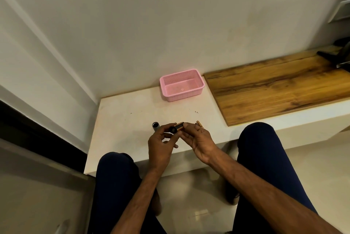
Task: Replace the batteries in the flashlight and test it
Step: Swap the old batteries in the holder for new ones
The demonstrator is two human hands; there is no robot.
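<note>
Both hands meet over the front of a low white ledge (121,120). My left hand (161,146) pinches the round black end of a battery holder (176,128) loaded with gold and black batteries. My right hand (198,139) grips the holder's other end with its fingertips. The grey flashlight tube (156,127) lies on the ledge just left of my hands, its open dark end facing up. Loose gold batteries (199,124) lie on the ledge behind my right fingers, partly hidden.
An empty pink mesh basket (181,87) sits at the back of the ledge by the wall. A wooden board (274,86) covers the ledge to the right, with a dark object (339,53) at its far end. My knees frame the ledge's front edge.
</note>
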